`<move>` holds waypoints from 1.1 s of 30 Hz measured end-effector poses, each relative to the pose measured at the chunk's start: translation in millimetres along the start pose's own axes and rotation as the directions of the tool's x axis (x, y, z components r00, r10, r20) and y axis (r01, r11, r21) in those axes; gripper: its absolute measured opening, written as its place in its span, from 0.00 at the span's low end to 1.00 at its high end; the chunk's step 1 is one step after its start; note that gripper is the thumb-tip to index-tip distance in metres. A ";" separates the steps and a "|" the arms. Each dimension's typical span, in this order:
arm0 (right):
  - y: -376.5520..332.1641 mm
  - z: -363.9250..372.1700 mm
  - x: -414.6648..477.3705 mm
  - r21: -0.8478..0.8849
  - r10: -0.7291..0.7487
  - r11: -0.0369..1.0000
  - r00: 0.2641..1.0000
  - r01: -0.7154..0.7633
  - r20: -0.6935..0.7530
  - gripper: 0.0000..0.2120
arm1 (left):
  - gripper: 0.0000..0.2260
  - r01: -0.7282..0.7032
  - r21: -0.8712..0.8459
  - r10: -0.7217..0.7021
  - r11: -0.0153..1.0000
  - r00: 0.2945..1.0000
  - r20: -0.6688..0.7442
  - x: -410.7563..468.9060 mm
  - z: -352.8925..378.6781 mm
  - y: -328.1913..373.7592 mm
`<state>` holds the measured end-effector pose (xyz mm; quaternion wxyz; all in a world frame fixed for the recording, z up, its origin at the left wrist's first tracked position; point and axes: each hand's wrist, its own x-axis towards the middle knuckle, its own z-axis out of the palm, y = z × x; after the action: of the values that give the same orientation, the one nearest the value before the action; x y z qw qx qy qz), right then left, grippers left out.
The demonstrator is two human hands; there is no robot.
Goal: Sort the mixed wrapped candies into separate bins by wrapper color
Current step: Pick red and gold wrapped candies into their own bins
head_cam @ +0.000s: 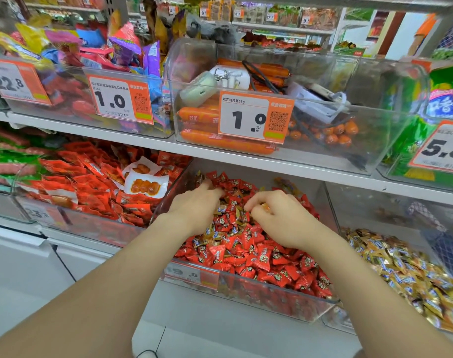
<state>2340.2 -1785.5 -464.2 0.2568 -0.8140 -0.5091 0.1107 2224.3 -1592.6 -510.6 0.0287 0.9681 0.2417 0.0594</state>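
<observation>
A clear bin (248, 290) on the lower shelf holds a heap of red wrapped candies (259, 257) with several gold ones (209, 235) mixed in. Both of my hands are down in this heap. My left hand (194, 208) lies palm down at the back left, its fingertips buried among the wrappers, so its hold cannot be judged. My right hand (274, 215) is curled at the middle, its fingers pinched on a small gold candy (266, 207). To the right, a second clear bin (331, 320) is filled with gold wrapped candies (406, 270).
A bin of red snack packets (96, 182) stands to the left. On the upper shelf are a bin of orange sausages (220, 136) with a charger and cables on top, price tags (255, 116), and bins of mixed packets (111, 50). The white shelf edge (297, 169) overhangs the candy bins.
</observation>
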 end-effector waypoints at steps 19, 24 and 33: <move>-5.7 21.2 37.6 -0.478 0.081 0.876 0.997 -0.070 0.004 0.15 | 0.08 -0.061 -0.123 0.069 0.991 0.995 0.067 6.9 1.3 13.2; -13.0 23.3 46.8 -0.531 0.096 0.848 0.986 -0.010 0.135 0.16 | 0.07 0.007 -0.341 0.017 0.940 0.997 0.069 1.8 -8.4 1.7; -0.6 13.8 41.6 -0.317 0.065 0.946 0.997 -0.073 -0.037 0.18 | 0.03 0.014 -0.492 -0.010 0.870 1.000 0.010 -27.9 -38.2 -6.4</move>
<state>2352.6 -1744.2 -472.1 0.1250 -0.8635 -0.4880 0.0255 2192.0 -1599.1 -476.1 0.2755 0.9276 0.2244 0.1155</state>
